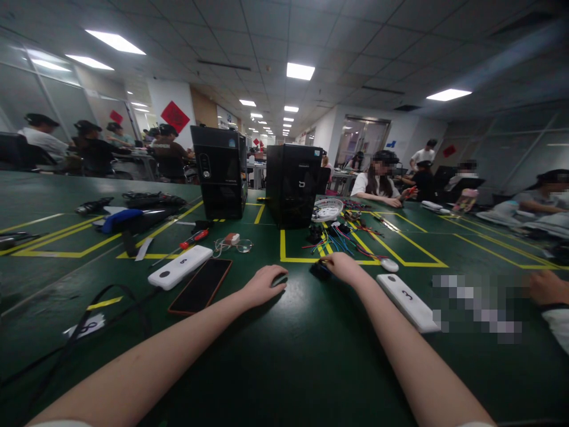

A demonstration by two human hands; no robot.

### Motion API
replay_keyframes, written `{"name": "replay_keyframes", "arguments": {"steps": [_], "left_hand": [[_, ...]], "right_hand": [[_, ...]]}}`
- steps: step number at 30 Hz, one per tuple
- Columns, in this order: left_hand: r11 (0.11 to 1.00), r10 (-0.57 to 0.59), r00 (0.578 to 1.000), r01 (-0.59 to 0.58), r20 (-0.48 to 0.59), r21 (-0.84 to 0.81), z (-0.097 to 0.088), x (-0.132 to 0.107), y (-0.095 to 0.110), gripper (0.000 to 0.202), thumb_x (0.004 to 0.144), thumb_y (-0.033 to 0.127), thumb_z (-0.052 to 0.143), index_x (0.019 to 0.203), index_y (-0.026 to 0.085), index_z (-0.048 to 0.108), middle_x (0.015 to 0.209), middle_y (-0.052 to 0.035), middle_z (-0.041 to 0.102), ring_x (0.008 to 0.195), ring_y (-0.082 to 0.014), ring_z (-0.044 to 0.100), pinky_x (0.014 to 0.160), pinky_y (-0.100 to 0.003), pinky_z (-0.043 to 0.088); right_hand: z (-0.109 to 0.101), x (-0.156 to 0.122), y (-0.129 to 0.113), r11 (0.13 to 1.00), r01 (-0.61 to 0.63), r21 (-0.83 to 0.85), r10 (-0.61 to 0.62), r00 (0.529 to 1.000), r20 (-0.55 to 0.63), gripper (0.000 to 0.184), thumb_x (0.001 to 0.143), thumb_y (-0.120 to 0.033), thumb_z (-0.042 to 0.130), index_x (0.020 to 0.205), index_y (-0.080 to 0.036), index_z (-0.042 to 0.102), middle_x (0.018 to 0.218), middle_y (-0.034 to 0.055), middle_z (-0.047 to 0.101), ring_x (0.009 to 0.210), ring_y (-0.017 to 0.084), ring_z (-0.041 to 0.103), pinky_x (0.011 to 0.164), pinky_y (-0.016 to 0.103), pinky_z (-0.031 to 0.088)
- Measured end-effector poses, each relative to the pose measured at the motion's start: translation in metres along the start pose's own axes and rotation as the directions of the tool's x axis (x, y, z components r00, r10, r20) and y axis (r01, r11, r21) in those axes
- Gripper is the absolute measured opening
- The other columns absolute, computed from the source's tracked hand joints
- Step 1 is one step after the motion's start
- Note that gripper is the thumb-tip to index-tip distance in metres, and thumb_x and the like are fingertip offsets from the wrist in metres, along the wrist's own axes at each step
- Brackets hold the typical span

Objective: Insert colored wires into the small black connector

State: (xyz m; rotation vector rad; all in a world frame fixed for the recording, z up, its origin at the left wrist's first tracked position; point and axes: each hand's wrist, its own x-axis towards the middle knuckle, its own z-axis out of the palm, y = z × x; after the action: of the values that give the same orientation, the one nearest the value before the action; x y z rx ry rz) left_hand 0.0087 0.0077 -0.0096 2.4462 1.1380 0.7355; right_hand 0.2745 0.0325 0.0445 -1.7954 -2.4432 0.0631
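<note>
My left hand [265, 283] rests on the green table [284, 356] with its fingers curled loosely and nothing visible in them. My right hand [343, 265] reaches forward with its fingers closed on a small black part [319, 270] lying on the table. Just beyond it lies a tangle of coloured wires [338, 240] inside a yellow taped square. A black computer tower [294, 184] stands behind the wires, with a second tower [220, 171] to its left.
A black phone [202, 286] and a white power bank [180, 267] lie at my left, another white bank [406, 301] at my right. A red screwdriver [194, 238], glasses [235, 243], a white basket [328, 209] and tools sit further back. Other people work around the table.
</note>
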Motion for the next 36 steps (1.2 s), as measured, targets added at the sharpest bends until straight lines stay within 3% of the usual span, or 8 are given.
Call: {"name": "replay_keyframes", "arguments": {"steps": [2, 5, 9, 16, 24, 29, 36], "left_hand": [[1.000, -0.022, 0.999, 0.022, -0.041, -0.019, 0.001, 0.000, -0.002, 0.050, 0.077, 0.038, 0.058, 0.123, 0.021, 0.048, 0.125, -0.0085, 0.052, 0.115, -0.0251, 0.047, 0.098, -0.039, 0.036], [1.000, -0.026, 0.997, 0.025, -0.071, -0.009, 0.002, -0.001, -0.006, 0.062, 0.071, 0.042, 0.065, 0.125, 0.020, 0.045, 0.127, -0.0104, 0.050, 0.116, -0.0274, 0.046, 0.098, -0.040, 0.035], [0.999, 0.024, 0.999, -0.023, -0.031, 0.028, 0.002, -0.001, -0.008, 0.036, 0.071, 0.035, 0.065, 0.103, 0.020, 0.059, 0.107, -0.0059, 0.062, 0.102, -0.0244, 0.054, 0.091, -0.037, 0.039], [0.999, 0.014, 0.999, -0.011, -0.051, 0.050, 0.006, -0.001, -0.004, 0.030, 0.069, 0.025, 0.063, 0.098, 0.019, 0.060, 0.106, -0.0058, 0.061, 0.099, -0.0236, 0.055, 0.090, -0.035, 0.040], [0.999, -0.009, 0.999, 0.011, -0.044, 0.043, 0.011, 0.007, -0.002, 0.036, 0.066, 0.020, 0.063, 0.101, 0.016, 0.059, 0.110, -0.0087, 0.061, 0.103, -0.0251, 0.054, 0.093, -0.037, 0.038], [0.997, -0.083, 0.993, 0.082, -0.081, -0.008, 0.009, 0.007, -0.002, 0.038, 0.068, 0.016, 0.060, 0.106, 0.015, 0.056, 0.110, -0.0094, 0.061, 0.102, -0.0246, 0.054, 0.092, -0.038, 0.040], [0.996, -0.073, 0.988, 0.064, -0.138, -0.063, 0.005, 0.000, -0.008, 0.026, 0.074, 0.022, 0.059, 0.099, 0.015, 0.059, 0.099, -0.0085, 0.062, 0.094, -0.0222, 0.057, 0.086, -0.035, 0.043]], "right_hand": [[0.006, 0.000, -0.035, 0.985, 0.174, -0.009, -0.175, 0.984, -0.038, 0.032, 0.082, -0.015, 0.043, 0.104, -0.021, 0.066, 0.094, 0.0071, 0.064, 0.085, 0.016, 0.058, 0.072, 0.023, 0.040], [0.017, -0.006, -0.076, 0.926, 0.378, -0.020, -0.378, 0.920, -0.099, 0.030, 0.081, -0.012, 0.044, 0.100, -0.020, 0.066, 0.095, 0.0067, 0.060, 0.088, 0.015, 0.054, 0.077, 0.024, 0.038], [0.028, -0.015, -0.104, 0.899, 0.434, -0.060, -0.437, 0.883, -0.172, 0.025, 0.081, -0.015, 0.048, 0.102, -0.015, 0.062, 0.095, 0.0087, 0.057, 0.092, 0.018, 0.049, 0.083, 0.030, 0.037], [0.030, -0.025, -0.109, 0.913, 0.402, -0.074, -0.408, 0.888, -0.214, 0.024, 0.084, -0.030, 0.049, 0.099, -0.013, 0.059, 0.096, 0.0098, 0.054, 0.093, 0.020, 0.048, 0.083, 0.033, 0.037], [0.044, -0.030, -0.108, 0.924, 0.371, -0.094, -0.380, 0.862, -0.335, 0.030, 0.084, -0.030, 0.050, 0.109, -0.014, 0.055, 0.104, 0.0116, 0.056, 0.100, 0.022, 0.048, 0.087, 0.037, 0.037], [0.050, -0.027, -0.110, 0.935, 0.348, -0.070, -0.344, 0.838, -0.424, 0.037, 0.085, -0.028, 0.047, 0.120, -0.015, 0.049, 0.115, 0.0120, 0.054, 0.108, 0.023, 0.045, 0.098, 0.041, 0.029], [0.045, -0.025, -0.115, 0.910, 0.401, -0.105, -0.406, 0.810, -0.422, 0.023, 0.086, -0.023, 0.044, 0.099, -0.015, 0.061, 0.101, 0.0097, 0.058, 0.101, 0.021, 0.048, 0.097, 0.039, 0.030]]}}
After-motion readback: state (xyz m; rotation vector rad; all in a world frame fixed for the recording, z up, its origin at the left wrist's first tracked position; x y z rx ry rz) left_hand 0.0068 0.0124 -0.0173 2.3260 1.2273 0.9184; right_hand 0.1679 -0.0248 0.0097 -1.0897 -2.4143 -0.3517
